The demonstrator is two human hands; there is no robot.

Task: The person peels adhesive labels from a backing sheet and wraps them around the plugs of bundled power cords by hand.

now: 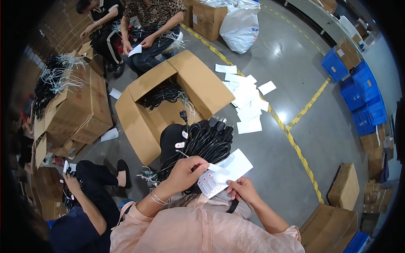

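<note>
My left hand (187,172) is closed with its fingertips at a small white label strip (218,169), over the sticker sheet. In my right hand (243,189), thumb and fingers pinch the lower right edge of a white sheet (237,163) that bears several oval labels with red marks. A thick bundle of black power cords (206,141) lies across my lap, plugs pointing away from me and bare wire ends at the left. Two labels with red marks (180,145) show beside the bundle. Beyond it stands an open cardboard box (194,80) with more black cords inside.
White papers (244,95) lie scattered on the floor by a yellow line. Cartons topped with cords (90,101) stand left. A seated person (80,215) is at lower left, two more people sit beyond the box. Blue bins (354,92) and cartons line the right; a white bag (240,27) stands behind.
</note>
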